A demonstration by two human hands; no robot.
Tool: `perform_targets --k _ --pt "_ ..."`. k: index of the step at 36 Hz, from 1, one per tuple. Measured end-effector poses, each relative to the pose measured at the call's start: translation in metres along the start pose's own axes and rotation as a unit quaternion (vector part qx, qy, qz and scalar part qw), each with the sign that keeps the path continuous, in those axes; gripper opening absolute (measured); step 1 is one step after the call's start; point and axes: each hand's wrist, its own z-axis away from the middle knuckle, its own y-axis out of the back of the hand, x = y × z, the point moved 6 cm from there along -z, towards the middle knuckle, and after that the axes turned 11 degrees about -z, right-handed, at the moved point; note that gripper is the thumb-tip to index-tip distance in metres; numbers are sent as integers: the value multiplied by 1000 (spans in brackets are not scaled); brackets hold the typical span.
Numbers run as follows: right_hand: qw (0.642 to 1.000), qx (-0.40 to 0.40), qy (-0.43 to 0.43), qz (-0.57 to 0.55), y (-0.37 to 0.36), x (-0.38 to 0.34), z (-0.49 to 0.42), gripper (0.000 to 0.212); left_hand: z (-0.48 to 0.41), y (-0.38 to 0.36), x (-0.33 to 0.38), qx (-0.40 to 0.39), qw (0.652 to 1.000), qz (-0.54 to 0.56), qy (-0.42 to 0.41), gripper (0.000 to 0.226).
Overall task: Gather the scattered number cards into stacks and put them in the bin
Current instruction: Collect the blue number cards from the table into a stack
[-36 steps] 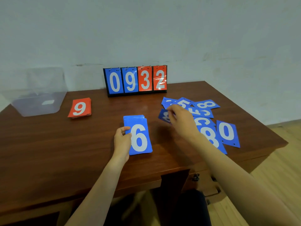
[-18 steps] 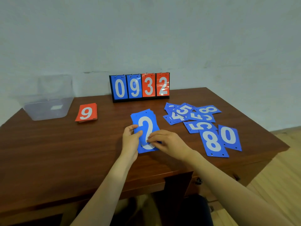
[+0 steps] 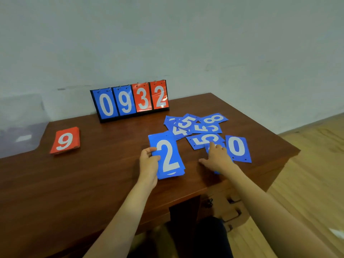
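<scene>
My left hand [image 3: 149,162] holds a stack of blue number cards [image 3: 168,155] by its left edge, a white 2 on top, resting on the wooden table [image 3: 93,183]. My right hand [image 3: 216,158] lies with fingers spread on a blue card that it mostly hides, just right of the stack. Several loose blue cards [image 3: 201,127] lie scattered beyond it, among them a 0 card [image 3: 237,148]. A red stack with a 9 on top [image 3: 66,140] sits at the left. The clear plastic bin [image 3: 18,127] stands at the far left.
A flip scoreboard [image 3: 130,101] reading 0932 stands at the table's back edge against the wall. The table's right edge drops to a wooden floor [image 3: 307,183]. Drawer handles [image 3: 232,203] show under the front edge.
My right hand left the blue stack, where it had laid the 2 card, and moved right onto a loose card beside the 0. The left hand keeps hold of the stack.
</scene>
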Motion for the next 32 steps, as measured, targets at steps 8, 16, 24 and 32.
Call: perform_targets --k 8,16,24,32 --pt "1000 -3 1 -20 3 -3 -5 72 -1 -11 1 -5 1000 -24 11 17" --pt "999 3 35 25 7 -21 5 55 3 -2 0 -7 999 -34 7 15" --pt "992 -12 80 -95 29 -52 20 44 6 16 -4 8 999 -30 12 17" --pt "881 119 182 -419 80 -98 50 34 14 42 5 20 999 -27 -11 24"
